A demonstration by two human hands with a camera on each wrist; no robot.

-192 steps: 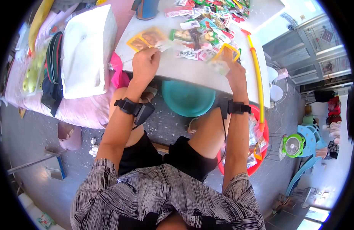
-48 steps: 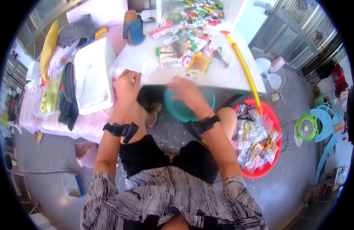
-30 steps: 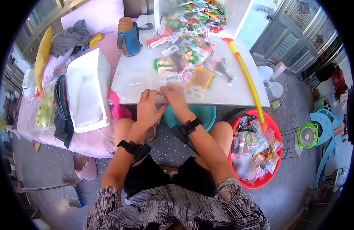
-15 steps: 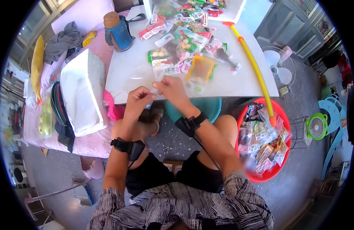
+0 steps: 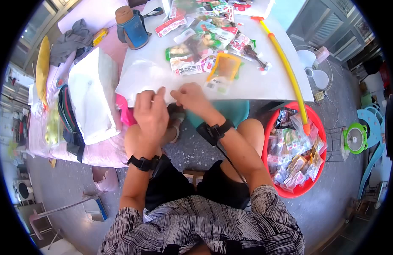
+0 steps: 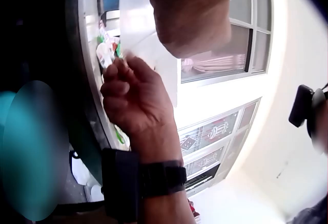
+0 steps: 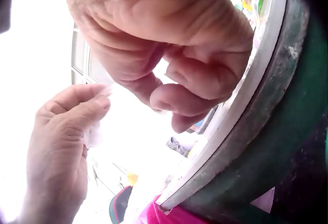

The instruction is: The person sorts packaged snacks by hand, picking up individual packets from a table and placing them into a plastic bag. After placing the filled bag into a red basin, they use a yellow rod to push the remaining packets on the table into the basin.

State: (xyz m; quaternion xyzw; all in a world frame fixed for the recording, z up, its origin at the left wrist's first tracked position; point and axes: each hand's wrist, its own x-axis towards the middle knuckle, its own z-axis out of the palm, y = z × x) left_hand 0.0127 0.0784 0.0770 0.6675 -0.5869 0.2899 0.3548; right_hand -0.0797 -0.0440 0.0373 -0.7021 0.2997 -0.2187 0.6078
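Observation:
My left hand (image 5: 150,111) is raised at the table's front edge; its thumb and index finger pinch a small piece of thin clear plastic film (image 7: 92,134), which shows in the right wrist view. Just to its right, my right hand (image 5: 190,98) has its fingers curled in and its thumb against the index finger; no object shows clearly between them. A small gap parts the two hands. On the table (image 5: 264,87) beyond the right hand lies a clear packet with a yellow frame (image 5: 226,68), in front of a pile of snack packets (image 5: 196,46).
A red basin (image 5: 296,193) full of bagged packets stands on the floor at right. Under the table is a teal basin (image 5: 243,111). A yellow tube (image 5: 285,63) lies along the table's right edge. At left are a blue flask (image 5: 132,34) and a white foam box (image 5: 92,93).
The yellow-framed packets, one held in each hand at first, have left the hands; one lies on the table. Both hands then came together at clear plastic and have now drawn slightly apart.

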